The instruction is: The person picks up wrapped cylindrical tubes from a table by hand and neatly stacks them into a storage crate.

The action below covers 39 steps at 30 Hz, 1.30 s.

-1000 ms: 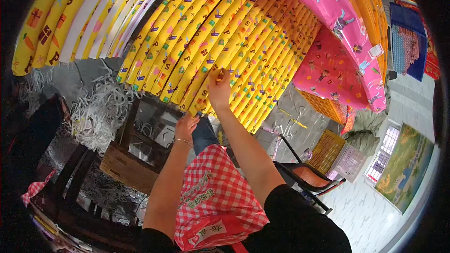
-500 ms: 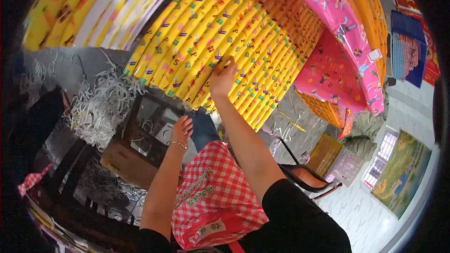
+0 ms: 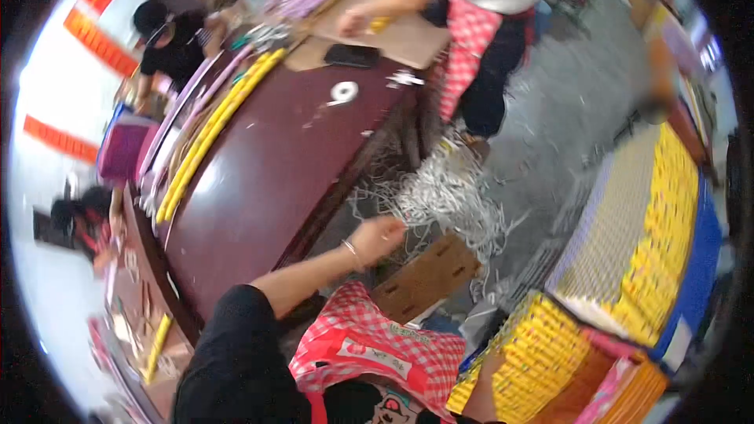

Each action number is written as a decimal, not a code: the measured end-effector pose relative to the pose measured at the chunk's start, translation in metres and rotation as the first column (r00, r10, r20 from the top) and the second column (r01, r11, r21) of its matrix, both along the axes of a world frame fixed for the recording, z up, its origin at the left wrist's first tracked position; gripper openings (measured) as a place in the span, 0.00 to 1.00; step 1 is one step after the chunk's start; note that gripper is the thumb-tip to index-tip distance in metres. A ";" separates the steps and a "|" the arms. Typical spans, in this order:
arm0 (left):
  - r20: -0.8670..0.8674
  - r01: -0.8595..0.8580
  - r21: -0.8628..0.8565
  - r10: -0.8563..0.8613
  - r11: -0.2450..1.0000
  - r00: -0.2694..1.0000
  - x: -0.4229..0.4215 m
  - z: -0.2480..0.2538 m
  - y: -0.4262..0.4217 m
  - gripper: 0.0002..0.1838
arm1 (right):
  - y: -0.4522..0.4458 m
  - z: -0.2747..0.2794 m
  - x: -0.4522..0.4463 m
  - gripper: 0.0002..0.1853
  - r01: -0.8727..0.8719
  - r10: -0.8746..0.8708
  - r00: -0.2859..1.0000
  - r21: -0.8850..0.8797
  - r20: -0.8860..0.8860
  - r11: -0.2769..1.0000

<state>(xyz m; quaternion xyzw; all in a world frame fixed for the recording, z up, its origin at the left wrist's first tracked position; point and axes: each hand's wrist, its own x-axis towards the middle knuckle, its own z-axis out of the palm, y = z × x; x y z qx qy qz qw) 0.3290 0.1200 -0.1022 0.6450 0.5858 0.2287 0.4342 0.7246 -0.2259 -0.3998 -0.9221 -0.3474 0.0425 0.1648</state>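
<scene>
My left hand (image 3: 378, 240), with a bracelet at its wrist, hovers between the dark red table and a brown wooden stool (image 3: 428, 279). Motion blur smears its fingers; no held thing shows. At the lower right, my right hand (image 3: 491, 367) is beside a stack of yellow patterned rolls (image 3: 534, 349), its fingers not distinguishable. Whether it touches the rolls I cannot tell. A red-and-white checked apron (image 3: 345, 322) covers my front.
The dark red table (image 3: 259, 157) bears yellow rods (image 3: 216, 137) and a white tape roll (image 3: 343, 93). A heap of white strips (image 3: 452, 196) lies on the floor. A person in a checked apron (image 3: 471, 39) stands behind it; others sit left. More yellow rolls (image 3: 660, 243) are stacked right.
My view has swung left from the yellow rolls to the table and people. The rolls now sit at the lower right. My right hand no longer lies mid-view on top of them.
</scene>
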 end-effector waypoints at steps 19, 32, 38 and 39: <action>-0.818 -0.548 0.410 0.559 0.729 0.132 -0.545 0.029 0.028 0.36 | 0.279 0.218 -0.173 0.12 -0.753 0.633 0.658 -0.343 -0.409 0.562; -0.737 -0.466 0.407 0.584 0.785 0.340 -0.493 0.064 0.024 0.34 | 0.287 0.238 -0.216 0.11 -0.791 0.642 0.591 -0.197 -0.489 0.578; -0.564 -0.497 0.431 0.655 0.753 0.503 -0.372 0.101 -0.065 0.20 | 0.299 0.238 -0.197 0.11 -0.793 0.739 0.549 0.035 -0.390 0.608; -0.539 -0.477 0.452 0.657 0.754 0.528 -0.348 0.115 -0.075 0.20 | 0.312 0.260 -0.206 0.12 -0.801 0.768 0.525 0.091 -0.366 0.591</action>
